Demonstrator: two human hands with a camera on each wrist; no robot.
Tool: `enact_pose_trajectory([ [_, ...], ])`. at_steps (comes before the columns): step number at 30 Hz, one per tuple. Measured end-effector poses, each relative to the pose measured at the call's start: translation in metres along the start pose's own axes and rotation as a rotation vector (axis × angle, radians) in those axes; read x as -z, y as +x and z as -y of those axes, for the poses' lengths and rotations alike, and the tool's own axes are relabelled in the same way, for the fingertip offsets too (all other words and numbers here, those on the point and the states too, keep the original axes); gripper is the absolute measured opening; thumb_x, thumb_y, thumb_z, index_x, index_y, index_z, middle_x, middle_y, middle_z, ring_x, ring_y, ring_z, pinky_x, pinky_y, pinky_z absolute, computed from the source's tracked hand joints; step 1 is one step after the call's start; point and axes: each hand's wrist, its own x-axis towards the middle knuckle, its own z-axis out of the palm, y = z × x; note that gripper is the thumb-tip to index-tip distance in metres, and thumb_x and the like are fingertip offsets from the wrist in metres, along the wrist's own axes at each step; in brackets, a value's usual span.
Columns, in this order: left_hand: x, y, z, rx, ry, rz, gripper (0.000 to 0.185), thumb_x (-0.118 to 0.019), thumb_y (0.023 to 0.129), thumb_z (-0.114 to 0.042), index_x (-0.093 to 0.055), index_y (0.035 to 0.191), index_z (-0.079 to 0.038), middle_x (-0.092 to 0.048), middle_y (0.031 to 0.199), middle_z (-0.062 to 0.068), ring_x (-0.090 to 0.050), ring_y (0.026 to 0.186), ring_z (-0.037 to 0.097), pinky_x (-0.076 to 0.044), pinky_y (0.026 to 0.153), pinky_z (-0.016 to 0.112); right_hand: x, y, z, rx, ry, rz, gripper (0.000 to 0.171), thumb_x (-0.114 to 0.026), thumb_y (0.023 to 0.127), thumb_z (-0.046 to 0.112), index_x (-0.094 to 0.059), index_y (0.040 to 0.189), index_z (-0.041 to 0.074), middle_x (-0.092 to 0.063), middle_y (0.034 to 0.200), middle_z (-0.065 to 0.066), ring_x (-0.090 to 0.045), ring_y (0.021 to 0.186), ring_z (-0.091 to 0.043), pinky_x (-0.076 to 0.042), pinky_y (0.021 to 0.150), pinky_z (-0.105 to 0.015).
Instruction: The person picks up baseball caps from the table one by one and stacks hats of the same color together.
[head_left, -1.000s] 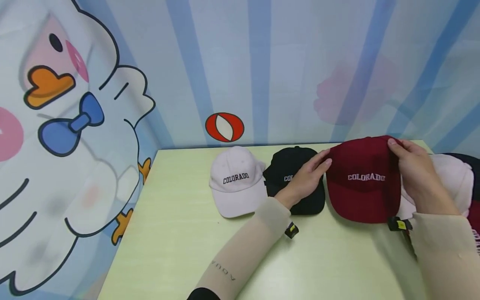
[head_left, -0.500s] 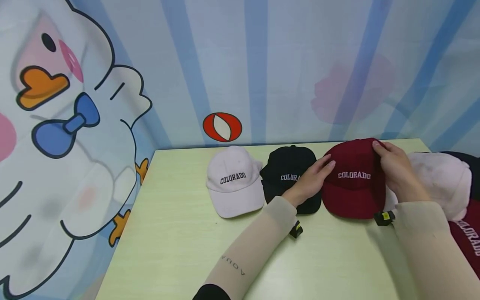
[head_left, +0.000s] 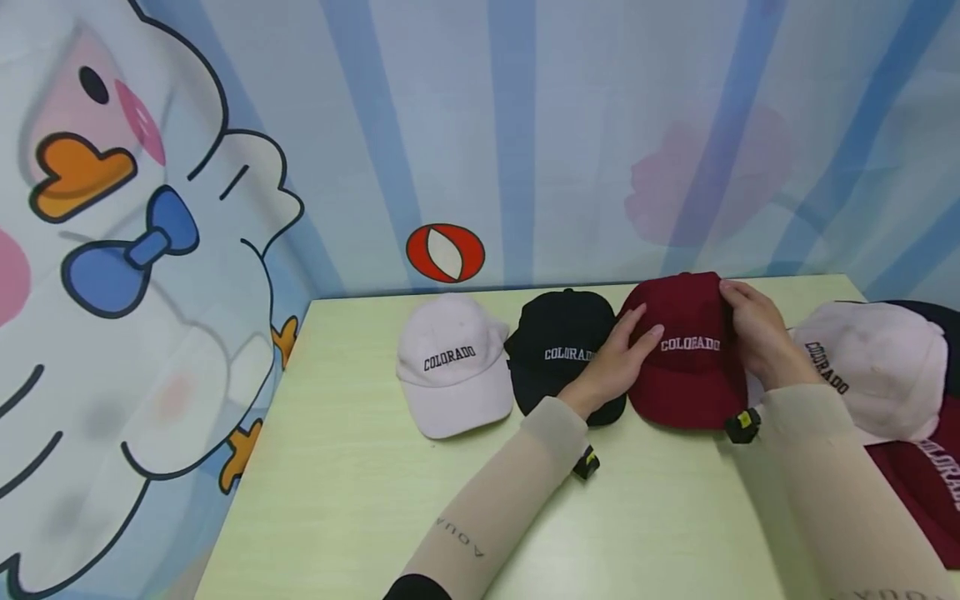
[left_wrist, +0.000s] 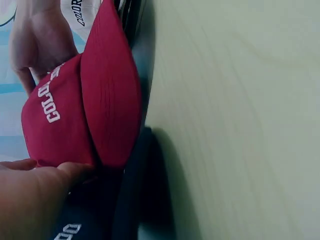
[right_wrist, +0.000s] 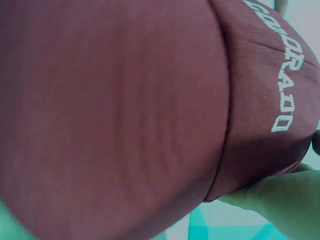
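While both hands steady it, a red cap (head_left: 686, 367) lettered COLORADO sits on the pale green tabletop (head_left: 390, 500), third in a row and just beside a black cap (head_left: 558, 354), its brim overlapping that cap's edge. The left hand (head_left: 618, 362) lies against the red cap's left side, fingers nearly straight, pressing rather than gripping. The right hand (head_left: 753, 333) cups the crown from the other side, fingertips on top; whether its thumb pinches the fabric cannot be told. The left wrist view shows the red brim lying over the black one on the tabletop. Left of the black cap stands a white cap (head_left: 450, 367), close by. To the right a second white cap (head_left: 877, 367) rests on a loose pile with another red one (head_left: 918, 483). The step in hand looks like squaring the red cap in line; letting go would call for lifting both hands away evenly so the crown keeps its shape.
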Motion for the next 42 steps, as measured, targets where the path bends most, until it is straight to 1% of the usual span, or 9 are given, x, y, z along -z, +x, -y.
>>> enact_pose_trajectory([
  [7,0.005,-0.004,0.002,-0.001,0.045,-0.031,0.066,-0.041,0.108,-0.056,-0.020,0.166,-0.032,-0.014,0.175,-0.006,-0.017,0.161,0.021,-0.023,0.129,0.050,-0.011,0.007,-0.011,-0.023,-0.002,0.006,0.036,-0.048,0.107,0.048,-0.051,0.136,0.027,-0.054,0.111,0.016,-0.052,0.102,0.001,-0.042,0.086,-0.019],
  [15,0.004,-0.006,0.001,-0.008,0.091,-0.069,0.067,-0.042,0.107,-0.057,-0.022,0.166,-0.031,-0.014,0.174,-0.006,-0.018,0.161,0.022,-0.023,0.128,0.052,-0.010,0.013,-0.018,-0.011,0.004,0.028,0.069,-0.046,0.108,0.048,-0.026,0.165,0.014,-0.060,0.116,0.017,-0.055,0.108,0.003,-0.041,0.092,-0.016],
  [17,0.003,-0.007,0.000,-0.005,0.097,-0.079,0.067,-0.042,0.107,-0.057,-0.022,0.166,-0.032,-0.014,0.175,-0.006,-0.018,0.161,0.022,-0.024,0.128,0.052,-0.010,0.013,-0.017,-0.004,-0.050,0.006,0.070,-0.044,0.108,0.050,-0.023,0.166,0.016,-0.057,0.139,0.004,-0.051,0.128,-0.006,-0.038,0.108,-0.018],
  [20,0.001,-0.009,-0.003,-0.011,0.100,-0.102,0.066,-0.043,0.108,-0.055,-0.025,0.165,-0.030,-0.013,0.175,-0.005,-0.019,0.161,0.023,-0.024,0.128,0.052,-0.010,0.011,-0.016,0.015,-0.185,-0.041,0.069,-0.039,0.109,0.052,-0.020,0.167,0.020,-0.033,0.168,-0.006,-0.035,0.150,-0.015,-0.025,0.127,-0.030],
  [25,-0.005,-0.014,-0.013,-0.057,0.113,-0.126,0.064,-0.045,0.108,-0.050,-0.027,0.165,-0.027,-0.012,0.175,-0.003,-0.020,0.161,0.023,-0.025,0.128,0.051,-0.010,0.001,-0.012,0.078,-0.376,-0.127,0.065,-0.035,0.110,0.048,-0.024,0.166,0.017,-0.033,0.165,-0.017,-0.040,0.146,-0.025,-0.029,0.125,-0.047],
  [31,-0.013,-0.024,-0.031,-0.128,0.114,-0.114,0.062,-0.046,0.108,-0.045,-0.030,0.164,-0.024,-0.015,0.174,-0.004,-0.025,0.158,0.021,-0.029,0.127,0.049,-0.003,-0.021,-0.004,0.110,-0.428,-0.200,0.062,-0.039,0.109,0.047,-0.031,0.164,0.020,-0.023,0.169,-0.023,-0.026,0.154,-0.041,-0.026,0.124,-0.056],
  [37,-0.028,-0.032,-0.043,-0.172,0.039,-0.052,0.059,-0.047,0.109,-0.042,-0.034,0.163,-0.021,-0.023,0.171,-0.001,-0.029,0.155,0.015,-0.031,0.125,0.038,0.014,-0.055,0.007,0.114,-0.525,-0.206,0.062,-0.040,0.107,0.054,-0.032,0.163,0.029,-0.031,0.166,-0.013,-0.033,0.148,-0.035,-0.034,0.117,-0.050],
  [40,-0.040,-0.034,-0.047,-0.137,-0.051,-0.015,0.056,-0.048,0.109,-0.040,-0.037,0.161,-0.020,-0.035,0.165,0.000,-0.036,0.151,0.014,-0.035,0.122,0.030,0.025,-0.071,0.012,0.127,-0.592,-0.226,0.062,-0.043,0.106,0.056,-0.034,0.162,0.030,-0.050,0.144,0.008,-0.042,0.140,-0.023,-0.040,0.109,-0.033],
  [42,-0.049,-0.034,-0.048,-0.091,-0.130,0.008,0.054,-0.048,0.109,-0.037,-0.040,0.159,-0.018,-0.043,0.161,0.002,-0.041,0.149,0.014,-0.036,0.120,0.025,0.032,-0.081,0.015,0.126,-0.613,-0.253,0.063,-0.045,0.105,0.056,-0.035,0.162,0.031,-0.050,0.132,0.021,-0.045,0.135,-0.017,-0.042,0.103,-0.024],
])
